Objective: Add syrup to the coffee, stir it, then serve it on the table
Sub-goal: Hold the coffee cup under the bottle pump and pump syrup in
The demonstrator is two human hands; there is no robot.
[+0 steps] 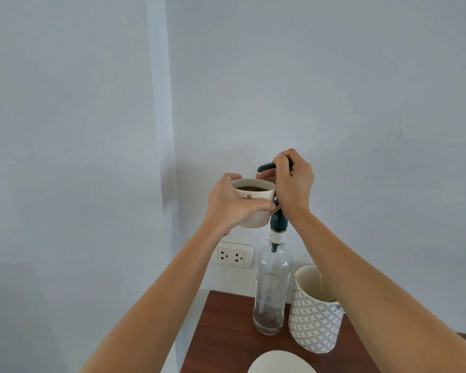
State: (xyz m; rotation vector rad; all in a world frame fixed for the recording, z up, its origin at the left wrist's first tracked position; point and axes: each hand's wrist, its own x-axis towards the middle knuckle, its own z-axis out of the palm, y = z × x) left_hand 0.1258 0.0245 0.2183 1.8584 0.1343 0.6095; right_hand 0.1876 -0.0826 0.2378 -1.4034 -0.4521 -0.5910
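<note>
A white cup [256, 196] with dark coffee in it is held up in the air by my left hand [233, 205], fingers wrapped around its side. A tall clear glass syrup bottle [272, 286] stands on the brown table [221, 332], nearly empty, with a dark green pump [267, 167] on top. My right hand [293, 181] is closed over the pump head. The pump's spout points down just above the cup's rim.
A patterned white and grey holder [314, 321] with thin wooden sticks stands right of the bottle. A white plate's edge [280, 363] shows at the bottom. A wall socket [233, 255] sits behind the table's left edge.
</note>
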